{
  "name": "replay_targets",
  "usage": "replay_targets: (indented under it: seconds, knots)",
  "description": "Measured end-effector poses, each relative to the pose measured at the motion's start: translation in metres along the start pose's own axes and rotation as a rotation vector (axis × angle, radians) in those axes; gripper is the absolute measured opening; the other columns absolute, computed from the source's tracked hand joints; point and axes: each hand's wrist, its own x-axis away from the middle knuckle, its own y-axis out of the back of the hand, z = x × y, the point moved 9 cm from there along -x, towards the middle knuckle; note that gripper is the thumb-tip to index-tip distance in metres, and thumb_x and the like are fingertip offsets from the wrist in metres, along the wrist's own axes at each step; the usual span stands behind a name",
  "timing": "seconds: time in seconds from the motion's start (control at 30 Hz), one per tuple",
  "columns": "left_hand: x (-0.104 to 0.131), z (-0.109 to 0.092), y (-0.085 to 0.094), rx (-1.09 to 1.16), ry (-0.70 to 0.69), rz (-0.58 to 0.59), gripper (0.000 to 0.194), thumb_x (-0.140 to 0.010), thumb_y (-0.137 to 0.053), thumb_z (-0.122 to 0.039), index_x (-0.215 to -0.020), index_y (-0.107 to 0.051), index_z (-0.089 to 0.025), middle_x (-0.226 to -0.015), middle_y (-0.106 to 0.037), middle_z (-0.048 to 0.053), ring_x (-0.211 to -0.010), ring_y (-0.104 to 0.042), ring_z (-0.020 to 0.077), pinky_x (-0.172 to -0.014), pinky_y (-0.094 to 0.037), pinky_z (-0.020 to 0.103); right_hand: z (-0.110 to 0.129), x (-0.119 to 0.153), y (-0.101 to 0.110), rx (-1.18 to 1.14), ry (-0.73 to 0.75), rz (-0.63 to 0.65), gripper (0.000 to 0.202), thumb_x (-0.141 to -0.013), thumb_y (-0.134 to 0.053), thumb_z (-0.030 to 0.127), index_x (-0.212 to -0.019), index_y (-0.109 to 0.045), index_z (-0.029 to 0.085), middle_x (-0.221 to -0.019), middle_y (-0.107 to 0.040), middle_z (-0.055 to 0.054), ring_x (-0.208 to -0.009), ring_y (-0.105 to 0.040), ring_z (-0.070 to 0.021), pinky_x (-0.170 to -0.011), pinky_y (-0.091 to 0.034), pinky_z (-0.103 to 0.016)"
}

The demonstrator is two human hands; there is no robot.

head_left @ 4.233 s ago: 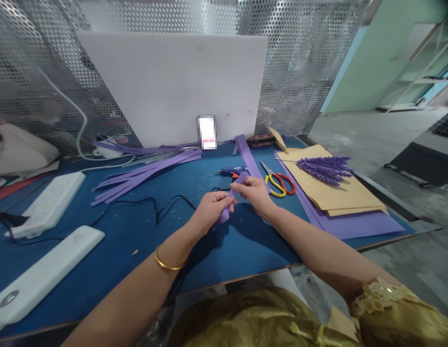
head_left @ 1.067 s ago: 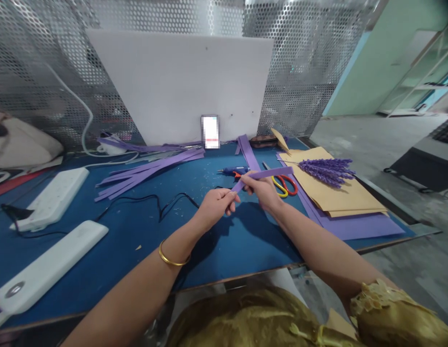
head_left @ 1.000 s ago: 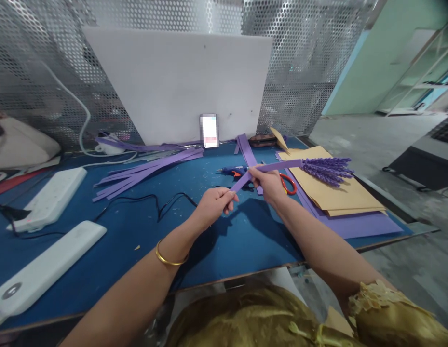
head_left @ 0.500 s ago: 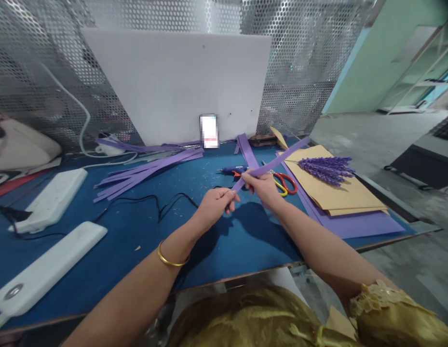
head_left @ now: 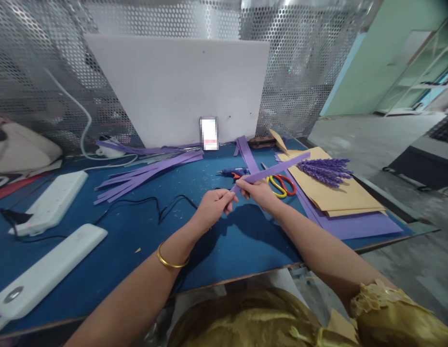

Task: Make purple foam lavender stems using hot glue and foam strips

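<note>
A long purple paper strip (head_left: 278, 168) runs between my hands, and its free end points up to the right over the brown paper. My left hand (head_left: 217, 202) pinches the strip's lower end. Close beside it, my right hand (head_left: 255, 191) has its fingers closed on the same strip a little higher. Behind my right hand lie a blue glue gun (head_left: 234, 172) and scissors with red and yellow handles (head_left: 287, 185). Another purple strip (head_left: 247, 155) lies on the blue table (head_left: 166, 193) behind them.
More purple strips (head_left: 147, 172) lie at the back left. Two white power strips (head_left: 52, 270) and a black cord are on the left. Purple flower sprigs (head_left: 327, 172) rest on brown sheets (head_left: 339, 200) at the right. A phone (head_left: 209, 133) leans on a white board (head_left: 183, 86).
The free end of the held strip has dropped lower. My right hand has shifted slightly left and down, closer to my left hand.
</note>
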Motion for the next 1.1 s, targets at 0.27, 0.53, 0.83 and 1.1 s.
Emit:
replay_targets:
  seconds: [0.27, 0.53, 0.83, 1.1]
  knots:
    - [0.000, -0.007, 0.014, 0.036, -0.029, -0.085, 0.032, -0.084, -0.059, -0.043, -0.071, -0.070, -0.016, -0.054, -0.057, -0.001, -0.051, -0.048, 0.0108, -0.055, -0.040, 0.023, 0.014, -0.007, 0.054, -0.089, 0.079, -0.376, 0.042, -0.070, -0.077, 0.054, -0.055, -0.055, 0.021, -0.047, -0.047, 0.003, -0.043, -0.040, -0.0095, -0.042, -0.030, -0.027]
    - [0.005, -0.008, 0.043, 0.067, -0.043, -0.368, 0.025, -0.074, -0.073, -0.041, -0.069, -0.075, -0.016, -0.064, -0.070, 0.004, -0.056, -0.052, 0.0121, -0.059, -0.043, 0.026, 0.019, -0.004, 0.046, -0.061, 0.103, -0.342, 0.045, -0.076, -0.072, 0.055, -0.053, -0.053, 0.021, -0.048, -0.046, 0.003, -0.044, -0.040, -0.0094, -0.043, -0.030, -0.027]
    - [0.004, -0.010, 0.041, 0.209, -0.090, -0.377, 0.023, -0.079, -0.066, -0.035, -0.070, -0.072, -0.015, -0.069, -0.073, 0.006, -0.065, -0.057, 0.0143, -0.071, -0.048, 0.028, 0.026, -0.001, 0.047, -0.114, 0.132, -0.367, 0.046, -0.074, -0.075, 0.055, -0.052, -0.053, 0.021, -0.048, -0.046, 0.002, -0.044, -0.040, -0.0094, -0.046, -0.031, -0.028]
    - [0.005, -0.012, 0.043, 0.115, -0.116, -0.386, 0.024, -0.080, -0.069, -0.038, -0.074, -0.073, -0.015, -0.066, -0.071, 0.004, -0.063, -0.058, 0.0135, -0.068, -0.048, 0.026, 0.028, 0.000, 0.043, -0.093, 0.123, -0.332, 0.043, -0.073, -0.077, 0.054, -0.054, -0.057, 0.020, -0.049, -0.048, 0.002, -0.044, -0.041, -0.0094, -0.044, -0.032, -0.027]
